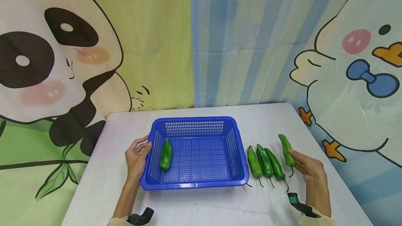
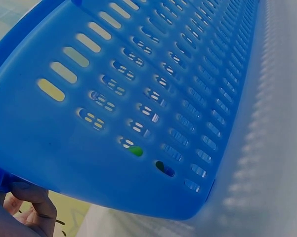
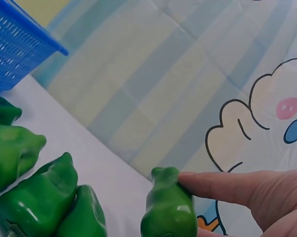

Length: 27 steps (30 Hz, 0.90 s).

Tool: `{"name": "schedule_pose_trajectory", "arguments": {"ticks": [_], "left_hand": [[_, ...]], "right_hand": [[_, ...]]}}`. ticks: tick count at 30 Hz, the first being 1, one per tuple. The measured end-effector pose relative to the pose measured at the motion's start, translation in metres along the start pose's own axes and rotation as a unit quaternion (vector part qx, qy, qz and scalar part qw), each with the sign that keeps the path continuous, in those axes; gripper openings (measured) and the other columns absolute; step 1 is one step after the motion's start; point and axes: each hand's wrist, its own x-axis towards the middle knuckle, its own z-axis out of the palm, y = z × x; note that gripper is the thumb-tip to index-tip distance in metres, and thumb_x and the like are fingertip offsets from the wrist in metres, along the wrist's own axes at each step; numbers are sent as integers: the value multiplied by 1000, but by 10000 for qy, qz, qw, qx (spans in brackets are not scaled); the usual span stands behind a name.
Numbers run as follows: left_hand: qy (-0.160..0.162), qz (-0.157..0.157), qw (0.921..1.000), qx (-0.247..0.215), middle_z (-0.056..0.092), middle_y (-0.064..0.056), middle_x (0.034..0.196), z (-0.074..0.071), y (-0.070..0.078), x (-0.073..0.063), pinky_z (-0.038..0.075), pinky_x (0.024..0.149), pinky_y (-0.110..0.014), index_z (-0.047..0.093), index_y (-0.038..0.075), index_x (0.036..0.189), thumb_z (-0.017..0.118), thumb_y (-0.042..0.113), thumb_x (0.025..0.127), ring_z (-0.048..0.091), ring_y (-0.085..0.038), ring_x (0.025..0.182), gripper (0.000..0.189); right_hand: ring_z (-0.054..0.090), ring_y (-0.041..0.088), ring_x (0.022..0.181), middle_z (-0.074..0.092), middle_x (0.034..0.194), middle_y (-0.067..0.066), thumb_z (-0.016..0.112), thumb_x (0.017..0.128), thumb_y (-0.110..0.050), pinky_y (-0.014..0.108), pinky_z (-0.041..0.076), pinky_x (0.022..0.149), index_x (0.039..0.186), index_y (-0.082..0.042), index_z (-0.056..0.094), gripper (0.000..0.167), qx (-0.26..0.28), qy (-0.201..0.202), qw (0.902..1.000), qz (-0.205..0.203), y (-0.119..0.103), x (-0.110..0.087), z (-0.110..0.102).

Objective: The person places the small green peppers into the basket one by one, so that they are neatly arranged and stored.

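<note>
A blue plastic basket (image 1: 194, 185) with slotted walls stands on the table, and one green chili pepper (image 1: 166, 154) lies inside along its left wall. My left hand (image 1: 136, 156) grips the basket's left rim; the left wrist view shows curled fingers (image 2: 39, 205) at that rim. Over at the right, my right hand (image 1: 309, 166) pinches another green pepper (image 1: 286, 151) near its middle, stem end toward me. In the right wrist view the index finger (image 3: 227, 186) presses against this pepper (image 3: 169, 207), while the thumb is mostly hidden.
Several green peppers (image 1: 264, 161) lie side by side between the basket and my right hand, stems toward me. A stem pokes out at the basket's lower right corner. Behind the white table (image 1: 201, 206) hang curtains (image 1: 238, 44) printed with cartoon animals.
</note>
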Motion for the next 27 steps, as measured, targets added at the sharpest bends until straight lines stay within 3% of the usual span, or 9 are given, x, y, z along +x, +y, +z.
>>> {"name": "schedule_pose_trajectory", "arguments": {"ticks": [14, 27], "left_hand": [[-30, -5, 10000, 60, 78, 11, 94, 0, 1, 0, 65, 72, -20, 68, 0, 140, 71, 15, 107, 78, -6, 81, 36], [-28, -23, 10000, 90, 77, 12, 94, 0, 0, 0, 65, 73, -19, 67, -1, 141, 71, 16, 107, 78, -4, 81, 37]], "right_hand": [[74, 1, 78, 72, 78, -16, 92, 91, -26, 18, 64, 75, 73, -30, 72, 27, 212, -222, 9995, -87, -4, -7, 7], [75, 2, 81, 73, 83, -13, 90, 93, -21, 20, 65, 79, 75, -27, 72, 25, 353, -746, 9965, -113, -12, -22, 15]]}}
